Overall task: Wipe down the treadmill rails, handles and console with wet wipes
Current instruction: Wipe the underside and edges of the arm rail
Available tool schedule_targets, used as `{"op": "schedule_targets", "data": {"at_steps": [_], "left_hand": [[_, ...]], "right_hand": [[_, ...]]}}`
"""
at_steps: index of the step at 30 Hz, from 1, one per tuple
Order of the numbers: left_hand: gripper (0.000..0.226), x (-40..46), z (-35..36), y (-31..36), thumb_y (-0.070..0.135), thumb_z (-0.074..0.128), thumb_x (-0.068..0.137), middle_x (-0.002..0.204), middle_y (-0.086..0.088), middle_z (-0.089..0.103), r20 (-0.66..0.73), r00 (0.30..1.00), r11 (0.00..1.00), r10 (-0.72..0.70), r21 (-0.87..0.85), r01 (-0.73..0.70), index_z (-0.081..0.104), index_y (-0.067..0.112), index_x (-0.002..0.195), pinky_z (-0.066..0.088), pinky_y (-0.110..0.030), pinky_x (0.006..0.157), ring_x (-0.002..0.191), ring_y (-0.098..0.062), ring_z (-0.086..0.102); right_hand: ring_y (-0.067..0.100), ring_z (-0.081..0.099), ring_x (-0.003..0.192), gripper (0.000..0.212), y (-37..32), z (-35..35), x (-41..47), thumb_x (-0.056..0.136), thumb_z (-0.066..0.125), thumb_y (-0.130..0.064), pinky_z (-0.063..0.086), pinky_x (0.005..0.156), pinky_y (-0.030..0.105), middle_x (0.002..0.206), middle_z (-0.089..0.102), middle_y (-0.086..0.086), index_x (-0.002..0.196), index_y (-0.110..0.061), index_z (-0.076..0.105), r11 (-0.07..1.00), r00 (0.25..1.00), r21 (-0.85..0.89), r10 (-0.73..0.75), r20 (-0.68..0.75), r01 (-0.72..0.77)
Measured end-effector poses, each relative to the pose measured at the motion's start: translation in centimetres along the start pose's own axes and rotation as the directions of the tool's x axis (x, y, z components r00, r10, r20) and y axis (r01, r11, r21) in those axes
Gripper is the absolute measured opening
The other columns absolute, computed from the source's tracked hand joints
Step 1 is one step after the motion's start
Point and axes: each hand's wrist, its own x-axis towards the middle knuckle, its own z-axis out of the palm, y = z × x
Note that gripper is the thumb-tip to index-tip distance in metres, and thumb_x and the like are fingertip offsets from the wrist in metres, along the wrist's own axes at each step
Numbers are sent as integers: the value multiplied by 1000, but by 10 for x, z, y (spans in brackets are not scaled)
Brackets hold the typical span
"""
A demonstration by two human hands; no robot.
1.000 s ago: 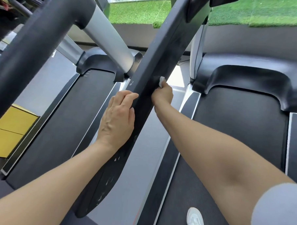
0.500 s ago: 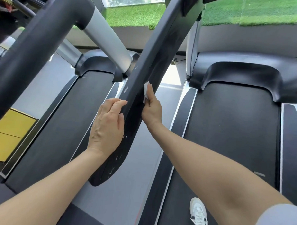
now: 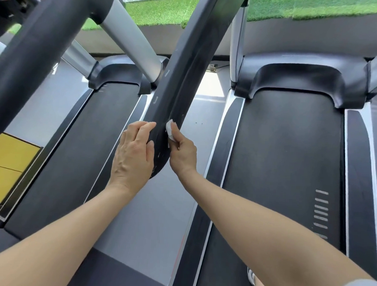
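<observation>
On the far left, a thick black handlebar (image 3: 35, 56) is looming close to the camera, with a neighbouring treadmill belt (image 3: 75, 151) lying below it. Moving rightward, the left hand (image 3: 134, 155) is resting with nearly straight fingers against the left face of the long black rail (image 3: 186, 78), steadying it near its rounded lower end rather than gripping it. Just beside it, across the rail, the right hand (image 3: 183, 151) is pinching a small folded white wipe (image 3: 169, 130) and pressing it onto the rail's right face. To do this stroke well, I judge the person should be keeping the wipe flat, pressing firmly, carrying it right round the rounded tip where pale specks are showing, and refolding to a fresh side. Further right, the person's own treadmill belt (image 3: 290, 169) is running away toward the window.
</observation>
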Motion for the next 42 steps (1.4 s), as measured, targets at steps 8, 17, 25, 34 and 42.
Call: {"op": "schedule_targets", "data": {"at_steps": [8, 17, 25, 34, 42], "left_hand": [[31, 30, 9, 6, 11, 49, 96, 123, -6, 47, -33, 999, 1000, -19, 13, 19, 51, 10, 127, 45, -39, 91, 107, -20, 43], [32, 31, 16, 3, 9, 47, 95, 122, -7, 46, -58, 998, 999, -32, 11, 32, 49, 9, 127, 35, -25, 89, 106, -17, 39], [34, 31, 15, 4, 18, 44, 95, 122, -2, 47, -47, 997, 998, -65, -24, 63, 52, 12, 127, 28, -18, 94, 110, -13, 37], [32, 32, 14, 3, 18, 44, 94, 117, 1, 48, -75, 996, 995, -51, -85, 45, 55, 12, 124, 23, -7, 91, 105, -10, 39], [34, 20, 6, -4, 15, 39, 94, 117, -4, 51, -86, 996, 988, -11, -158, -3, 56, 10, 123, 32, -16, 91, 107, -18, 46]], "right_hand": [[22, 47, 127, 34, -12, -42, 59, 101, 43, -14, 35, 110, 34, 137, 52, 4, 133, -11, 53, 972, 943, 140, 221, -249, -191], [8, 49, 76, 23, -11, -12, 54, 99, 44, -17, 36, 61, 5, 96, 52, -3, 104, -5, 63, 985, 978, -24, 165, -130, -170], [14, 52, 86, 18, -46, -52, 125, 94, 49, -6, 49, 78, 22, 94, 62, -1, 101, -8, 65, 974, 935, 193, 178, -307, -122], [11, 47, 67, 26, -72, -46, 140, 90, 53, -1, 39, 54, 17, 75, 52, -3, 73, -19, 56, 984, 997, 175, -4, -77, 17], [12, 51, 71, 33, -31, -22, 69, 87, 51, 5, 43, 64, 22, 83, 56, 0, 74, -23, 60, 995, 994, 44, -92, 57, 89]]}}
